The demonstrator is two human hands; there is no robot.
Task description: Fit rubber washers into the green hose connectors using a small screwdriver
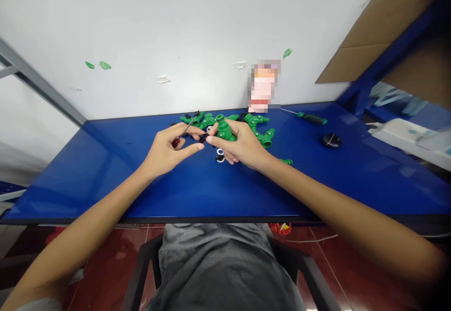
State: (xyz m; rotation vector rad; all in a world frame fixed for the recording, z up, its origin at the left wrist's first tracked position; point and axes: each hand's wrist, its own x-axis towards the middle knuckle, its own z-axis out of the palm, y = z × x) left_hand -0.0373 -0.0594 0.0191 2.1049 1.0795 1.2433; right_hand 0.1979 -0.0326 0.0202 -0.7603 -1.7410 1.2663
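Observation:
My left hand (164, 149) is closed around a screwdriver (176, 142) with a dark red handle, its thin shaft slanting up to the right. Close to that hand's fingertips is a small black part (203, 137); my right thumb reaches it too, and which hand bears it I cannot tell. A green plastic hose fitting (224, 128) sits in the grip of my right hand (246, 144), its ribbed end upward. Behind both hands lie several more green fittings (257, 120), some with black pieces on them. Just below the fingers are white rings (220, 151) and a black piece.
On the right of the blue table (141, 198) lie a green-and-black screwdriver (312, 119) and a round black object (331, 140). A blurred pinkish item (262, 88) stands against the white wall (176, 34). A white device (398, 135) sits beyond the right edge, below cardboard (362, 34).

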